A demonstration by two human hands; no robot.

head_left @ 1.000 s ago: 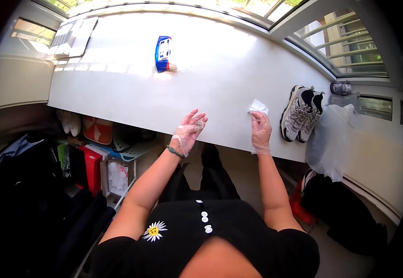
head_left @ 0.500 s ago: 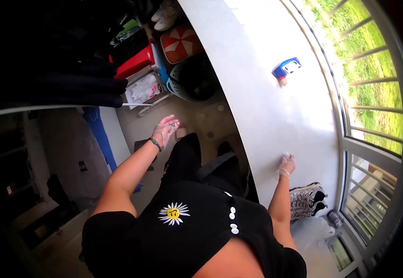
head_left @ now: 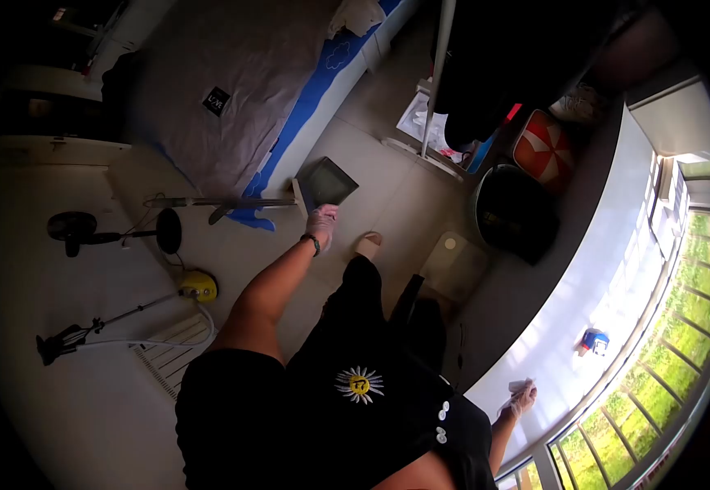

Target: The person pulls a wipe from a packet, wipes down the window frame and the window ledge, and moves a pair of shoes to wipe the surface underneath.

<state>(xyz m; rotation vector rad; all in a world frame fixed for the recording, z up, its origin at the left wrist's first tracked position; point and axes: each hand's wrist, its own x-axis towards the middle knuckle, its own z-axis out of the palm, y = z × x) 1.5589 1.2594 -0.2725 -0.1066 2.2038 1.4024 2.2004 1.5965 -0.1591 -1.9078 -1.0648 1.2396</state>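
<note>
My left hand (head_left: 322, 229), in a clear plastic glove with a dark bracelet at the wrist, hangs over the floor. Its fingers are loosely bent and nothing shows in them. Just beyond it, in the head view, are a dark square dustpan-like thing (head_left: 329, 181) and the pale end of a long-handled tool (head_left: 300, 198); I see no grip on either. My right hand (head_left: 524, 400), gloved too, is closed around a crumpled whitish sheet (head_left: 518, 387) above the white ledge (head_left: 551, 363) by the window. Farther along the ledge lies a blue and white pack (head_left: 594, 341).
A bed (head_left: 232, 90) with a grey cover stands at the upper left. On the left are a fan (head_left: 169, 230) and a yellow appliance (head_left: 198, 286) with a hose. A basket (head_left: 514, 212), a red and white stool (head_left: 543, 149) and hanging dark clothes (head_left: 518, 57) are toward the upper right.
The view has swung left, so the bed, fan and yellow appliance show more fully. The ledge and pack have shifted to the lower right. The whitish sheet in my right hand shows more clearly.
</note>
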